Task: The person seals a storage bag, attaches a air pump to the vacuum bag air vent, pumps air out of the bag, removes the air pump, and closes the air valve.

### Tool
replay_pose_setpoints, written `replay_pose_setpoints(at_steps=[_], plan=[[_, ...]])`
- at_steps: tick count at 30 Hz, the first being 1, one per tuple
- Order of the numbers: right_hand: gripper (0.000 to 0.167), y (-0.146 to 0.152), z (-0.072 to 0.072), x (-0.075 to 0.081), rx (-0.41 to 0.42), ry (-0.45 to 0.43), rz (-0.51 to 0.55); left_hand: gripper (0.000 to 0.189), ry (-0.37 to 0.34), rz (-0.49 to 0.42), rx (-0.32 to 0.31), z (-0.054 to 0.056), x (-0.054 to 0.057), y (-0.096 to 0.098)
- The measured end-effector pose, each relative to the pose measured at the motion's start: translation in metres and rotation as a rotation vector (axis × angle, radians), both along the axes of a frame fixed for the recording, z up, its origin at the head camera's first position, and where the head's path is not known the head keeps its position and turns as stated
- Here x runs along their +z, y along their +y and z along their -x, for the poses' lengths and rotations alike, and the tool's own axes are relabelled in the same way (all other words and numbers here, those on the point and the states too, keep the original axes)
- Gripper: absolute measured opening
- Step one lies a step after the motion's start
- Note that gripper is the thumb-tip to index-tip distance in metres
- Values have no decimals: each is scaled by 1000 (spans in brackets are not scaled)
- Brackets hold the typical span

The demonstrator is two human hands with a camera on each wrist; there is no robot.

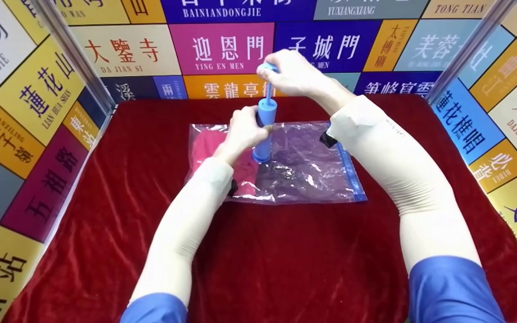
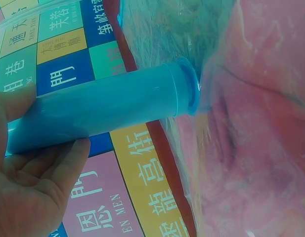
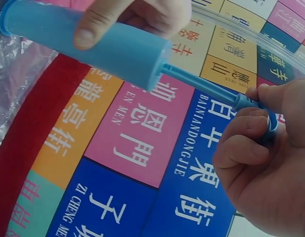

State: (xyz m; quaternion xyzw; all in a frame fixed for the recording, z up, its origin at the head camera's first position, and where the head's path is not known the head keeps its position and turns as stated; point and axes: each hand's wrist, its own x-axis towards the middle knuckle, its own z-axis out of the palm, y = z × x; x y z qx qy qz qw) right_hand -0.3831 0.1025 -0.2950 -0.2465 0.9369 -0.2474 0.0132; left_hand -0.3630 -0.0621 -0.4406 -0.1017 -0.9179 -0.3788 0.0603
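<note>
A blue hand pump (image 1: 265, 117) stands upright on a clear plastic storage bag (image 1: 305, 179). Pink folded fabric (image 1: 208, 150) lies inside the bag's left part. My left hand (image 1: 245, 128) grips the pump's barrel, fingers and thumb wrapped about it, as the left wrist view also shows. Above it, my right hand (image 1: 296, 74) holds the pump's handle (image 3: 271, 123), with the thin rod (image 3: 199, 81) drawn out of the barrel. The barrel's flanged base (image 2: 187, 86) meets the bag's surface beside the pink fabric.
Dark red velvet cloth (image 1: 294, 260) covers the table. A blue zip strip (image 1: 350, 175) runs along the bag's right edge. Panels with Chinese lettering (image 1: 222, 49) rise behind and at both sides, with metal posts (image 1: 469, 45) at the corners.
</note>
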Motion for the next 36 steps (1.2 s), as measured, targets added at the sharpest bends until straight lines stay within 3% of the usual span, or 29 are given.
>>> replay_pose_setpoints(at_steps=[8, 16, 24, 31, 36], plan=[[28, -4, 3, -17, 64, 16, -51, 28, 38, 3, -7, 0, 1, -3], [29, -9, 5, -40, 107, 5, -93, 30, 17, 15, 13, 0, 2, -7], [26, -3, 5, -60, 91, 36, 14, 30, 19, 25, 13, 0, 4, -4], [26, 2, 3, -56, 51, 56, 145, 29, 21, 30, 3, -1, 5, -1], [26, 3, -1, -38, -3, 22, 200, 30, 24, 44, 3, -3, 1, 0]])
